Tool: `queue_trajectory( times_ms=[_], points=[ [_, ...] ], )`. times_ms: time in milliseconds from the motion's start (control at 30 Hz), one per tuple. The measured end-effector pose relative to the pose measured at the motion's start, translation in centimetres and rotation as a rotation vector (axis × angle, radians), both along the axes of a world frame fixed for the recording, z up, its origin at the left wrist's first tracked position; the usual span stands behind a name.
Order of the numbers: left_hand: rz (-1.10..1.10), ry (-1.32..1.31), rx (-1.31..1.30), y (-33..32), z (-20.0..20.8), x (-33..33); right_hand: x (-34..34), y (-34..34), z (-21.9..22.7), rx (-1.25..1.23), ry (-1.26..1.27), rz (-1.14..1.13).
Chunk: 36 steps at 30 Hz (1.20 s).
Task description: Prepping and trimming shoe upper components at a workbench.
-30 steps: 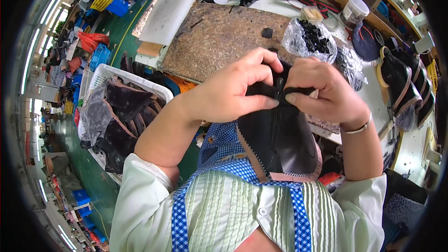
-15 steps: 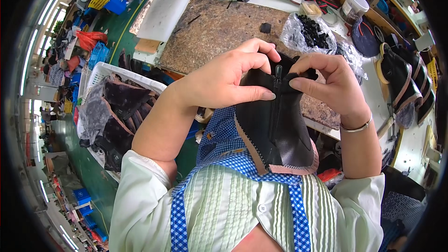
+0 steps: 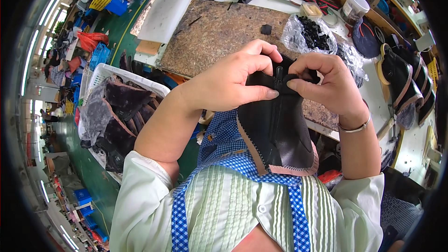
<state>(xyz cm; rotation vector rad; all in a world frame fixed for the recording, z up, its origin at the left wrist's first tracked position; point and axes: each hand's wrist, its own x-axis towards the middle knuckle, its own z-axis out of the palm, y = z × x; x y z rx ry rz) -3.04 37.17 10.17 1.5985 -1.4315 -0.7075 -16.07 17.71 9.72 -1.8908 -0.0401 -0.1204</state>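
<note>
Both hands hold a black leather boot upper (image 3: 293, 130) by its far edge, in front of my chest. A zipper runs down its middle, with a dark zipper pull (image 3: 279, 75) at the far end between my hands. Stitched pinkish and tan edging lines the end of the upper nearest me. My left hand (image 3: 240, 77) pinches the edge left of the zipper, thumb on the near face. My right hand (image 3: 326, 81) pinches the edge right of the zipper, its fingertips partly hidden behind the leather.
Beyond the upper lies a worn brown work board (image 3: 219, 32) on a white table. A plastic bag of small black parts (image 3: 313, 32) and a white tub (image 3: 354, 7) stand at right. More black uppers (image 3: 401, 79) sit far right. A white basket (image 3: 151, 84) of dark pieces stands at left.
The upper and both hands have shifted only very slightly; the left hand has moved a little to the right. Both hands keep their pinch on the far edge.
</note>
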Motion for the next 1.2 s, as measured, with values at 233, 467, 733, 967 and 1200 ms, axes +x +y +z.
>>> queue_trajectory(
  times_ms=[233,467,733,967,1200],
  points=[
    [-0.005,0.038,0.01,-0.2,-0.3,0.3,0.4,-0.3,-0.5,0.022,0.02,0.016],
    [0.017,0.11,0.024,-0.3,-0.7,0.5,0.2,-0.5,-1.4,0.049,-0.069,-0.002],
    [0.02,0.159,0.02,-0.4,-1.5,0.9,-0.4,-0.8,-0.8,-0.004,-0.016,0.024],
    [0.033,0.236,-0.03,-0.6,-1.7,0.7,-0.5,-1.1,-1.1,0.024,-0.099,0.001],
    [0.044,0.176,-0.087,-1.1,-1.4,-0.3,-0.1,0.8,-1.5,0.065,-0.359,-0.075]
  ],
)
